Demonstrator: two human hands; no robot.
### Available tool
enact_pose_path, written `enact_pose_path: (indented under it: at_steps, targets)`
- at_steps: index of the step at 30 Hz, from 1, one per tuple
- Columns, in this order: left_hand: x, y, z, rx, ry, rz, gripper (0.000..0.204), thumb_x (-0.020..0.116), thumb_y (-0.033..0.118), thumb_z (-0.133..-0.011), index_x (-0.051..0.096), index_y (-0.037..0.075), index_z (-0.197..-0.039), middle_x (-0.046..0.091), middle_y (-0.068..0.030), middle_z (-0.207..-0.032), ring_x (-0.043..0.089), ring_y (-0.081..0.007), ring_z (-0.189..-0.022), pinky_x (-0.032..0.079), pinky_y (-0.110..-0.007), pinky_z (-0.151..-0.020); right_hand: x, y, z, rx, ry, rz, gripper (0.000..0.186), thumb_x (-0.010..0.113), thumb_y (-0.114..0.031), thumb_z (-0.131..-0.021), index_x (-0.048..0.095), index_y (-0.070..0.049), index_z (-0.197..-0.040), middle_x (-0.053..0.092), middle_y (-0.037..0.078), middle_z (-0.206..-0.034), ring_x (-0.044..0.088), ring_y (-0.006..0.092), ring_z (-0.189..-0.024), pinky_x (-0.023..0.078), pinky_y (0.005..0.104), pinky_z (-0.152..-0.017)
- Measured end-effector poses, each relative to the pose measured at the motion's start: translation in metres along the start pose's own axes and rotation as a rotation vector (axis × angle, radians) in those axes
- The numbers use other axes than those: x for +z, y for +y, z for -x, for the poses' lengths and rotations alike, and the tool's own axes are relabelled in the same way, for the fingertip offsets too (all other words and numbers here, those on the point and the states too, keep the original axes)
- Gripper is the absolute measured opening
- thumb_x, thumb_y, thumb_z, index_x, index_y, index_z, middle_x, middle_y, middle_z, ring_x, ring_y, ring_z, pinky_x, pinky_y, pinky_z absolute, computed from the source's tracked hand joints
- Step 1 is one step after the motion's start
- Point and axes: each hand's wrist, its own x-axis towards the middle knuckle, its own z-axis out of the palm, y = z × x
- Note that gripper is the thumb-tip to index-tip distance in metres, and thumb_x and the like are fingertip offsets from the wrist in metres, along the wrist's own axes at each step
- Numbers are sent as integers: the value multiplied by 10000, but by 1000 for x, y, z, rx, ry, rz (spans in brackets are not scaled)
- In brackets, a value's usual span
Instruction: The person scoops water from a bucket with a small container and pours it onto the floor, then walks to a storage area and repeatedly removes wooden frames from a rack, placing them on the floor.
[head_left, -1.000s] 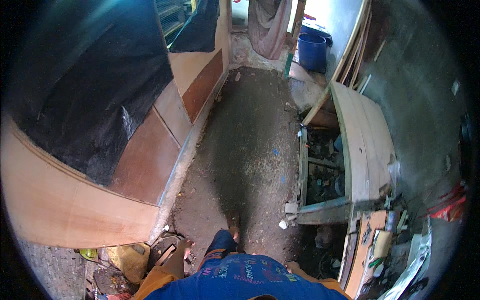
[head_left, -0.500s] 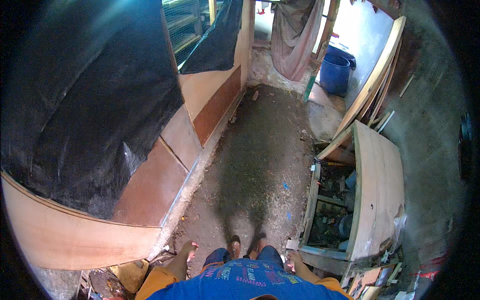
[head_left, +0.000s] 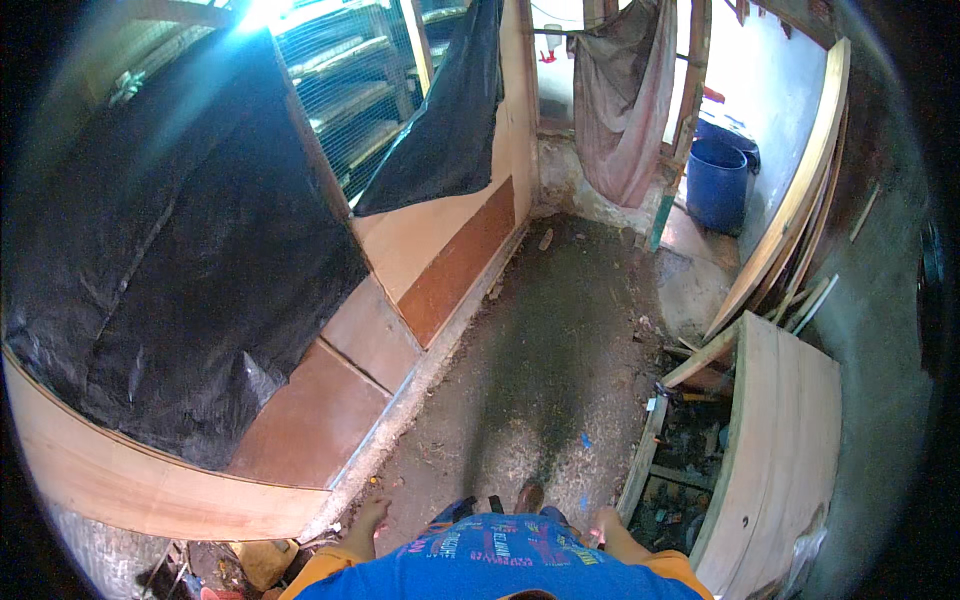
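Left hand (head_left: 372,513) low near the panelled wall (head_left: 300,425), right hand (head_left: 607,523) near the wooden frame (head_left: 641,459) at the right, finger opening and grip on both indeterminable (too small to resolve)

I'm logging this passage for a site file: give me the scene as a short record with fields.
Left hand: near the curb, nothing visibly held
Right hand: near the wooden frame, nothing visibly held
Left side: black sheet, mesh, brown panel
Far end: hanging cloth, blue drum
Right side: leaning boards
Floor: blue scraps
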Motion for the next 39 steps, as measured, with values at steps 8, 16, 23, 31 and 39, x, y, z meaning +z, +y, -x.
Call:
enact_pose_path:
  at_steps: [8,16,23,31,39]
  targets:
    - [22,183,-32,288,50,343,485,538,423,-906,504,25,-1181,580,-54,-787,556,-157,-606,462,-339,-517,-38,-121,-33,-209,109,-156,213,415,-237,-901,553,-176,-1052,585,42,-1050,563,236,-777,428,420,-525]
    - [-5,367,-46,598,65,584,405,538,408,-927,499,116,-1206,560,-41,-1070,561,-146,-934,480,-292,-702,-44,-140,-18,-95,-23,30,179,512,-267,-858,603,-113,-864,611,71,-734,582,236,-626,472,477,-530]
    - [-46,506,-105,645,161,779,431,520,441,-929,473,157,-1250,525,-37,-1187,552,-184,-978,482,-311,-714,-42,-232,-35,20,14,138,119,516,-199,-853,586,-108,-886,585,79,-727,548,227,-581,468,443,-494]
    - [-109,619,-154,626,200,889,641,489,534,-912,365,98,-1365,465,-130,-1309,526,-285,-1108,479,-401,-830,5,-421,-67,-115,81,122,80,521,-122,-847,566,-102,-910,555,88,-719,510,216,-529,464,404,-451]
    - [-127,662,-188,573,194,981,717,484,551,-908,366,-1,-1350,466,-189,-1328,527,-287,-1136,490,-407,-845,54,-541,-109,-276,22,154,108,526,-45,-841,546,-96,-935,525,97,-712,472,205,-478,460,365,-409]
